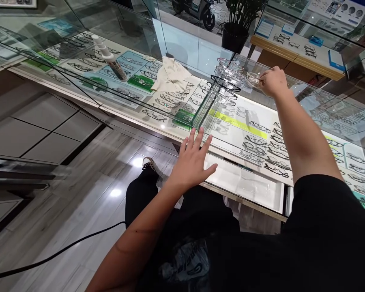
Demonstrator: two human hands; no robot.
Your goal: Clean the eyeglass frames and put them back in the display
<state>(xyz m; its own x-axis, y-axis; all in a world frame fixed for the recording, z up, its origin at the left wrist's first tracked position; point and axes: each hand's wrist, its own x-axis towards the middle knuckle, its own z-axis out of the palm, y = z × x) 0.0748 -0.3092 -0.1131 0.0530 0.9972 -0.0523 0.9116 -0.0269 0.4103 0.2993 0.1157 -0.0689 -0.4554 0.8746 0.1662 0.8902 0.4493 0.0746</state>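
My right hand [273, 82] reaches out over the glass counter and pinches a pair of thin-framed eyeglasses [253, 80]. Just left of it, several eyeglasses [226, 83] with dark and clear frames lie close together on the counter top. My left hand [192, 162] is spread flat with fingers apart at the near edge of the glass, holding nothing. A crumpled cream cloth [170, 76] lies on the glass beyond it, and a white-topped spray bottle [112, 61] stands farther left.
Rows of eyeglasses [252, 146] show under the glass. A white drawer [246, 184] sticks out below the counter, near my legs. A potted plant [234, 36] and another display table [301, 52] stand beyond. A black cable [57, 253] crosses at lower left.
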